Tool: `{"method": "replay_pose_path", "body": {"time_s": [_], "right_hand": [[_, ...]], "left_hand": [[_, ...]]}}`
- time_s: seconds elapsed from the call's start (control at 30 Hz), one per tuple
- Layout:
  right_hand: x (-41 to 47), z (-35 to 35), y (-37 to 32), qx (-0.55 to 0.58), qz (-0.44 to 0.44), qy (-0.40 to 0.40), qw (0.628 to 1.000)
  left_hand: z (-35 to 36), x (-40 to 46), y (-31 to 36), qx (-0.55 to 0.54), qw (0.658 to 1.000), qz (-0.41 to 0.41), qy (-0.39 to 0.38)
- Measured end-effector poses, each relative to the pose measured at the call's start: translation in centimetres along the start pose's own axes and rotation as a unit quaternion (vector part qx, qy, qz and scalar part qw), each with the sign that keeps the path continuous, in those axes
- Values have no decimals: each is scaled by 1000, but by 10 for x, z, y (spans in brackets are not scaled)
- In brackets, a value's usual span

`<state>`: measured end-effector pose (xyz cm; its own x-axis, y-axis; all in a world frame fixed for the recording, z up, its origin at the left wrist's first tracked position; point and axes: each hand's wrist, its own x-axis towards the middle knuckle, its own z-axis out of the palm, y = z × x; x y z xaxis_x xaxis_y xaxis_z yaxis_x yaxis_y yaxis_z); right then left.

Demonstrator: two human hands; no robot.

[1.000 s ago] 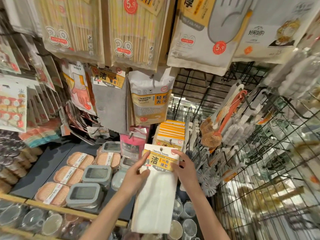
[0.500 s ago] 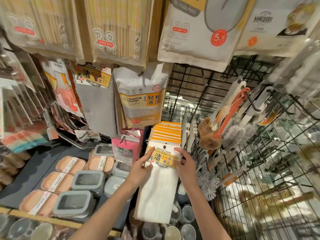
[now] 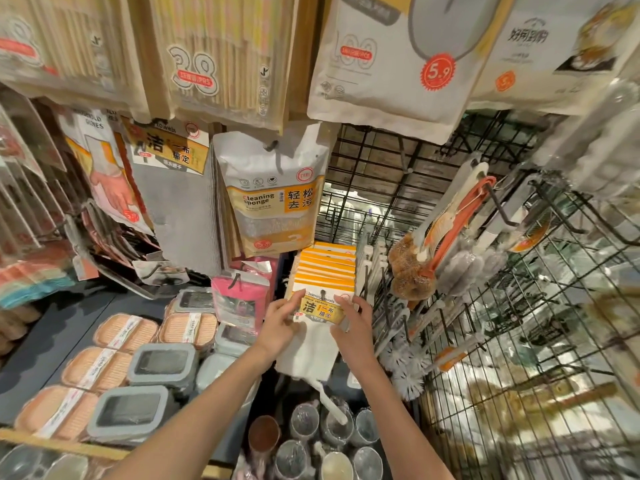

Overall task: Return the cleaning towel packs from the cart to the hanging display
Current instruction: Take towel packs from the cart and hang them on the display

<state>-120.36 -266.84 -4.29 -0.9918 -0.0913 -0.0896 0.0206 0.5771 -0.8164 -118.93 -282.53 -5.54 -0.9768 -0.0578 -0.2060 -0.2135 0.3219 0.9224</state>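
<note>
— Hands first: what are they doing?
— Left hand (image 3: 281, 327) and right hand (image 3: 354, 325) each pinch a top corner of a cleaning towel pack (image 3: 320, 308), fingers curled on its yellow header.
— Where is the pack?
— At the front of the hanging row of packs (image 3: 327, 266), its hole on the hook (image 3: 322, 293), white cloth dangling below, beside the cleaning sponge bag (image 3: 273, 199).
</note>
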Motion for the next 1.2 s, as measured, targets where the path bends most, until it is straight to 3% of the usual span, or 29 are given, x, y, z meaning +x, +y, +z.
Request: {"method": "replay_pose_path", "body": {"time_s": [0.43, 0.57, 0.67, 0.77, 0.9, 1.07, 1.2], "right_hand": [[5, -17, -18, -15, 39, -66, 997], [-15, -27, -29, -23, 19, -61, 998], [-30, -34, -29, -72, -39, -63, 995], [-46, -33, -33, -52, -70, -71, 994], [-62, -11, -47, -44, -106, -140, 984], [-99, 21, -79, -102, -265, -202, 937], [-139, 55, -111, -132, -351, -250, 893]], "left_hand": [[-10, 2, 26, -41, 997, -18, -61], [-11, -10, 29, -53, 999, 1, 6], [-11, -39, 33, -62, 998, 18, 10], [-19, -78, 31, -12, 996, 61, 61], [-40, -130, 21, 54, 983, 102, 140], [-67, -193, 7, 177, 952, 63, 242], [-82, -258, -15, 254, 924, -13, 286]]}}
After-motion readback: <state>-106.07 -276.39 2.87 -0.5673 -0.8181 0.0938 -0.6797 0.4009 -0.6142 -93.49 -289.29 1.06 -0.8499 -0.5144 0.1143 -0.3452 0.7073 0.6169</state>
